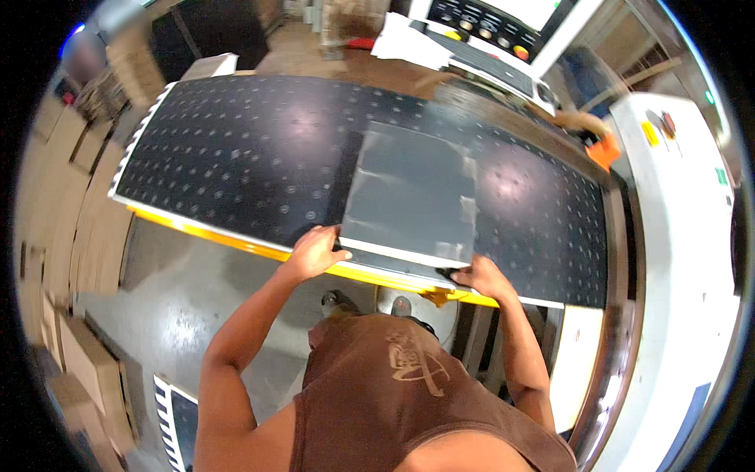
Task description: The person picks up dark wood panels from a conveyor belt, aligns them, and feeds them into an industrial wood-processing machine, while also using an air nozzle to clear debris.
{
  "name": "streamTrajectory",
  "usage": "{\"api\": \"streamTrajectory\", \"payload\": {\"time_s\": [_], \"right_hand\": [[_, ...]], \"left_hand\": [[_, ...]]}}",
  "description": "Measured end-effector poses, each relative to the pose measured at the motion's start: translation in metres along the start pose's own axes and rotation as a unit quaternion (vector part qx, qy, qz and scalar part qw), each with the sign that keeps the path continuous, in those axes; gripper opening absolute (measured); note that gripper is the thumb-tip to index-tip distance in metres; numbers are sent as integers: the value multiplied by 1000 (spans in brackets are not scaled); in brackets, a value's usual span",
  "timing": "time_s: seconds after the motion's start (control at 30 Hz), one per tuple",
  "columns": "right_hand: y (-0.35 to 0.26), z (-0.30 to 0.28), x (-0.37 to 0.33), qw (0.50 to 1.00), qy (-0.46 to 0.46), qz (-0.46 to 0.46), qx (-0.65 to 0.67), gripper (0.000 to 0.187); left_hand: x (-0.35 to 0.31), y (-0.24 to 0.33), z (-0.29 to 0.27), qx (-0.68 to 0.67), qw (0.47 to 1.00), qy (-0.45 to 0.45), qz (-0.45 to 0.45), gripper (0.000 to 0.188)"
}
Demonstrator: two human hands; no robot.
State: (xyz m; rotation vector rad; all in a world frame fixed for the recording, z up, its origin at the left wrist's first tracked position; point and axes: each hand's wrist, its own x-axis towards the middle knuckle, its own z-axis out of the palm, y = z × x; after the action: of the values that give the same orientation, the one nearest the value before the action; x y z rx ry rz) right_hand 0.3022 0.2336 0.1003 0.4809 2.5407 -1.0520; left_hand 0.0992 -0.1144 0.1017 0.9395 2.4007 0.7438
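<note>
A rectangular dark grey panel [409,193] with a pale near edge and worn marks on its right side lies on a black table top [259,149] dotted with small round fittings. My left hand [316,253] is at its near left corner, the thumb stretched along the near edge and the fingers curled at the side. Around the near right corner sits my right hand [485,279], fingers bent in toward the edge. Both hands appear to grip the panel; the fingertips are partly hidden. A yellow strip [197,228] runs along the table's front edge below them.
Beyond the table stand a control panel [480,31] with knobs, a keyboard [503,72] and white papers [409,43]. A white cabinet [676,197] on the right carries a screwdriver [668,124]. An orange part [603,151] is beside it. Brown boards [94,370] lean at left.
</note>
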Motion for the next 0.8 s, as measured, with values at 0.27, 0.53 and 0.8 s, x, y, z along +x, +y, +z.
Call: {"api": "streamTrajectory", "payload": {"time_s": [0.27, 0.53, 0.8], "right_hand": [[-19, 18, 1, 987, 141, 43, -68, 41], [-30, 12, 2, 978, 152, 96, -103, 48], [1, 13, 19, 975, 151, 33, -162, 53]], "left_hand": [[30, -28, -1, 45, 993, 7, 110, 36], [51, -40, 7, 86, 993, -29, 75, 33], [50, -24, 0, 90, 994, -20, 50, 35]]}}
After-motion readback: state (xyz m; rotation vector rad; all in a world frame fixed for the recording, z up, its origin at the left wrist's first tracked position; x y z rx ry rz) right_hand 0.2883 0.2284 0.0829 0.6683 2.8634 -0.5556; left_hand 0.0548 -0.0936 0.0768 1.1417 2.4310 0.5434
